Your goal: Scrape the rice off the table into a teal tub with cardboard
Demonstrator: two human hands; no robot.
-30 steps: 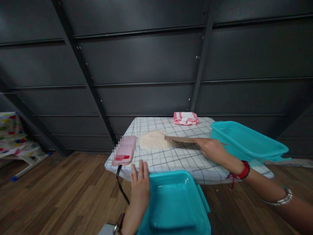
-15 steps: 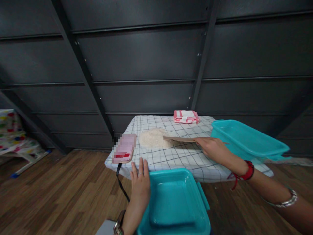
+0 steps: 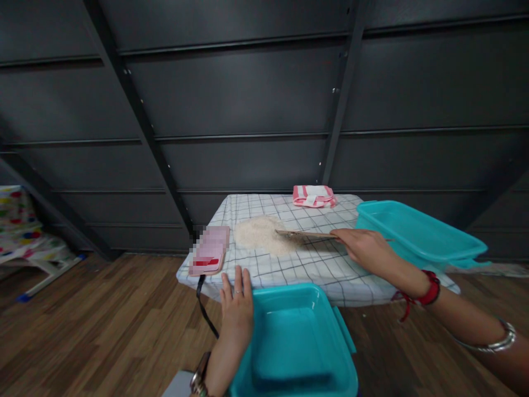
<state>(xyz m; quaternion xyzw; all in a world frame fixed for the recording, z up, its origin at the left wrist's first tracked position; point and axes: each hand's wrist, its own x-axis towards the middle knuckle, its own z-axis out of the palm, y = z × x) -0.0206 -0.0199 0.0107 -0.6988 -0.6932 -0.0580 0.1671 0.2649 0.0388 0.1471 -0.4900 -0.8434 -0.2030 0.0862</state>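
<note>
My right hand is closed on a flat brown piece of cardboard, held nearly level with its far end in a pile of pale, fine grain. The pile looks like rice or a similar grain and lies on a checked cloth. My left hand rests with fingers stretched out along the left rim of a teal plastic tub. The tub stands below the table's front edge, and its visible inside holds nothing. Fingertips of the left hand reach the cloth's edge.
A phone in a pink case lies at the table's left, partly blurred out, with a black strap hanging down. A second teal tub sits at the right end. Folded at the back is a pink-striped towel. Behind stands a dark panelled wall.
My right hand has shifted slightly to the right with the cardboard, which now looks thinner and more edge-on. The pile's right side spreads a little farther. My left hand stays put.
</note>
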